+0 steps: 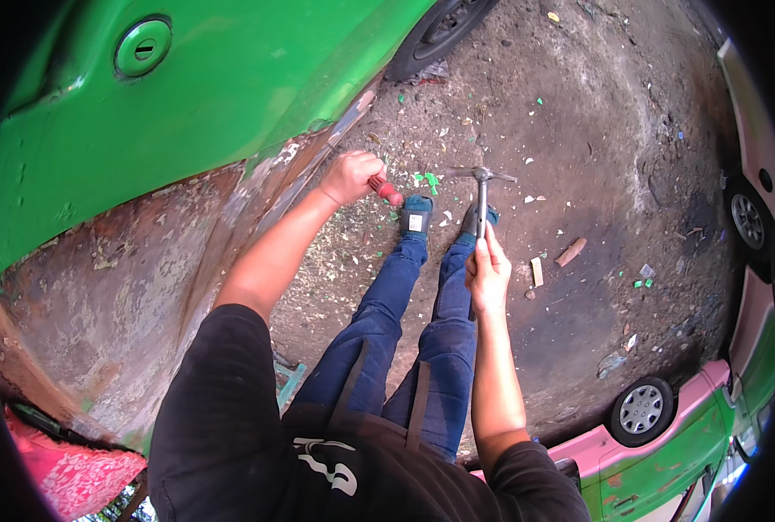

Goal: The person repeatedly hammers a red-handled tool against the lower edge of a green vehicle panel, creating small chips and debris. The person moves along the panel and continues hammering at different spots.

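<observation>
The left hand (350, 178) is clenched around a red, ribbed-handled tool (386, 190); its working end is hidden, so contact cannot be confirmed. The right hand (489, 277) grasps a slim grey metal hammer (482, 207) by its shaft, head apart from the red handle. Judged step: chipping at the rusted, paint-flaked lower panel (135, 217). A blow would call for a seated tip and an aligned hammer. The green painted car body (231, 78) limits room leftward; rightward, littered dirt ground (587, 139) allows swing, the pink-and-green car (674, 448) standing well apart.
</observation>
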Demonstrator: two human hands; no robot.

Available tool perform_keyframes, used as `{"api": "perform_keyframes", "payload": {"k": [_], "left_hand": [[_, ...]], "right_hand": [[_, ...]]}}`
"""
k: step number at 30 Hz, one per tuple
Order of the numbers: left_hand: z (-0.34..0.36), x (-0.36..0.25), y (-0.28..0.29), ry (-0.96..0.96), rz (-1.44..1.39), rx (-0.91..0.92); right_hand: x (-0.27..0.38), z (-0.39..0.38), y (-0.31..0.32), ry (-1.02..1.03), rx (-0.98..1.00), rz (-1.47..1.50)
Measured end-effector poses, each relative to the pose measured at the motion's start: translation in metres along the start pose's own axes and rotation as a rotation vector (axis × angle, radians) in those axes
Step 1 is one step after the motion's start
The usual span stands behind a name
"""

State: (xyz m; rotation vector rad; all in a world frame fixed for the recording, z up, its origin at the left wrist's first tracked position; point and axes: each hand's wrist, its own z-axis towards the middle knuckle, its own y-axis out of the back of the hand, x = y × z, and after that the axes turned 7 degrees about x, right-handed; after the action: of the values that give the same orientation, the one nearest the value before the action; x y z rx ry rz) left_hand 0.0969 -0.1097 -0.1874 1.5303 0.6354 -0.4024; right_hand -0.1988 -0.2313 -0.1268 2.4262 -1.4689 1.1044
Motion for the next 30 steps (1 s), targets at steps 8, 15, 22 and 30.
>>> {"api": "perform_keyframes", "payload": {"k": [8, 15, 22, 30], "left_hand": [[0.01, 0.005, 0.007, 0.057, -0.079, -0.09], [-0.041, 0.024, -0.002, 0.273, -0.096, -0.12], [-0.032, 0.001, 0.004, 0.157, -0.09, -0.113], [-0.03, -0.041, 0.037, 0.145, -0.083, -0.189]], "right_hand": [[-0.017, -0.042, -0.046, 0.589, -0.118, -0.231], [-0.016, -0.016, -0.068, 0.529, -0.08, -0.421], [0.011, -0.024, -0.043, 0.415, -0.064, -0.242], [0.051, -0.051, -0.009, 0.412, 0.048, -0.406]]}}
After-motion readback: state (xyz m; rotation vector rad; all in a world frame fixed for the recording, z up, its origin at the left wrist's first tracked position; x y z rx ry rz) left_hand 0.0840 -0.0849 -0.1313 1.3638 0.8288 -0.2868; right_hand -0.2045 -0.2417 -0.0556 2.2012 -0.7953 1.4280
